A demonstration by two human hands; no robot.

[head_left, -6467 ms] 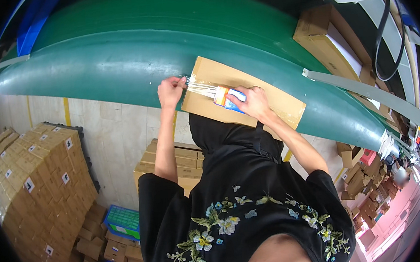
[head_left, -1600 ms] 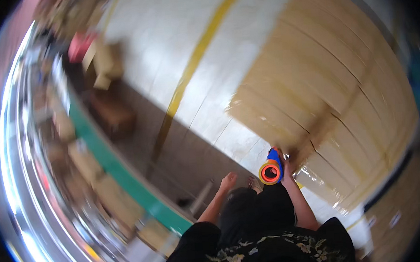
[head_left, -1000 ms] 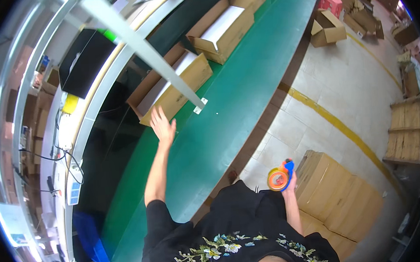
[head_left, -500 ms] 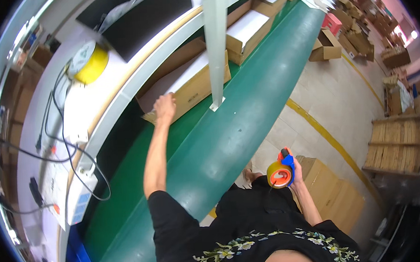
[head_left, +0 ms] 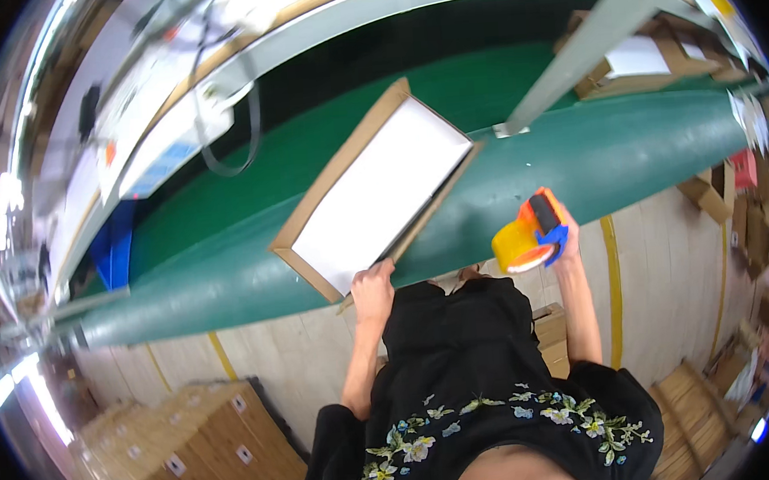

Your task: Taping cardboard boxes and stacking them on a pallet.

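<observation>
An open cardboard box (head_left: pixel 377 191) lies slanted across the green conveyor belt (head_left: pixel 574 151), with a flat white layer filling its inside. My left hand (head_left: pixel 373 292) is closed on the near edge of this box, close to its lower corner. Over the belt's front edge, to the right of the box, my right hand (head_left: pixel 568 236) grips a tape dispenser (head_left: pixel 545 220) in orange and blue with a black part on top. A wide yellow roll of tape (head_left: pixel 515 247) sits in it, pointing left toward the box.
A grey metal post (head_left: pixel 598 47) rises at the belt's far side, right of the box. Beyond it stand more cardboard boxes (head_left: pixel 635 62) with white contents. A looped cable (head_left: pixel 255 129) hangs over the belt. Stacked cartons (head_left: pixel 194 449) stand on the floor behind left.
The box has come away from beside the post and been pulled nearer, turned at a slant, with my left hand on it. The view has swung left; the tape dispenser is now beside the box.
</observation>
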